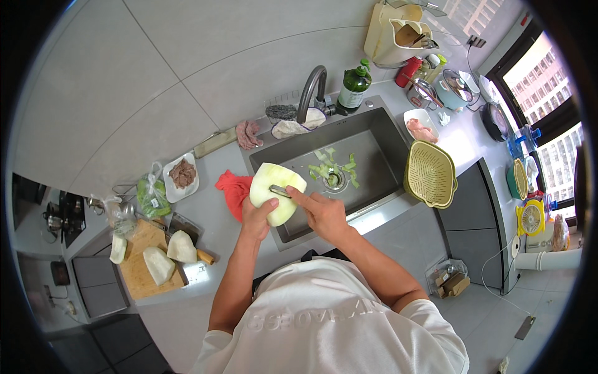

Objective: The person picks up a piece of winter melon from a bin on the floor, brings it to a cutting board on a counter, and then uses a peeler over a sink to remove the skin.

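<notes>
My left hand (258,218) grips a large pale-green, peeled piece of gourd or melon (276,182) from its lower left, thumb on its face. A metal-bladed peeler (279,190) lies against the gourd's surface, held in my right hand (327,216) with the index finger stretched along it. The gourd is over the left front edge of the grey sink (373,154). Strips of green peel (327,166) are scattered on the sink floor around the drain (335,180). Just left of the gourd a red cloth or bag (232,189) lies on the counter.
On the left, a wooden cutting board (140,238) bears peeled gourd pieces (159,265) beside a cleaver (184,226). A tray of meat (182,174) stands behind. The faucet (310,91) arches over the sink's back; a green colander (430,173) overhangs the counter at right.
</notes>
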### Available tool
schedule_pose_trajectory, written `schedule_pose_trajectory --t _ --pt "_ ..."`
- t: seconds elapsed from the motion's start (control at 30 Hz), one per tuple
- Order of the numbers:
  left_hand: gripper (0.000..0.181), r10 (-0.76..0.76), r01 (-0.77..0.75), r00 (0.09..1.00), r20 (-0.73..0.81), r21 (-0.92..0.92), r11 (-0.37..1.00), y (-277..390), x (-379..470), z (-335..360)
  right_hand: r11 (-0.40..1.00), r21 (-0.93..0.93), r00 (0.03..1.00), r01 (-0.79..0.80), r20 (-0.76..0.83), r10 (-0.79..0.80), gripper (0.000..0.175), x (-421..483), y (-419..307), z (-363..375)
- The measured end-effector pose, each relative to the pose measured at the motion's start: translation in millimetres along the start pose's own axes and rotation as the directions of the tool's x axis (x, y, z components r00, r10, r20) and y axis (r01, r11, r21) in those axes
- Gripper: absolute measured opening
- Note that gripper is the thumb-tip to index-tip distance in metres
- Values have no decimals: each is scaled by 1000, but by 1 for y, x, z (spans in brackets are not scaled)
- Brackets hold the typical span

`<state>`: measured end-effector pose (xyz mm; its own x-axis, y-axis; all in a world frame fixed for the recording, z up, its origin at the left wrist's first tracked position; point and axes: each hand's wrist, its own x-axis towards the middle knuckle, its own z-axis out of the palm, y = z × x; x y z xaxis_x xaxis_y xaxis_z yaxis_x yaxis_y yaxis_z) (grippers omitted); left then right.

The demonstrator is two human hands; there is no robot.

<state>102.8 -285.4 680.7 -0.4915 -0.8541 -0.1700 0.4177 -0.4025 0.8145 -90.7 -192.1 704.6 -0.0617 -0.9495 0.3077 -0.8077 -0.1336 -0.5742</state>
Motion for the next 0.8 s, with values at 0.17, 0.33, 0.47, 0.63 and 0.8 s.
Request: schedule_pose_trajectory --t 0.17,0.33,0.47,0.63,0.8 --pt "72 30 -30 999 35 7 1000 -12 -1 4 940 -38 941 -339 -6 339 46 7 91 37" --pt "73 84 -84 996 -21 -34 996 -10 -1 -7 881 312 913 -355 -86 399 46 3 48 21" --pt "71 85 -88 995 -51 -65 994 -12 1 -5 945 323 971 -53 -204 124 47 -7 16 17" --pt "71 57 -58 998 -14 -87 995 -12 0 -6 999 4 999 -44 23 44 49 -4 8 7" --pt "65 66 -63 998 14 -148 987 -13 -11 3 916 -114 912 -386 104 397 43 15 75 11"
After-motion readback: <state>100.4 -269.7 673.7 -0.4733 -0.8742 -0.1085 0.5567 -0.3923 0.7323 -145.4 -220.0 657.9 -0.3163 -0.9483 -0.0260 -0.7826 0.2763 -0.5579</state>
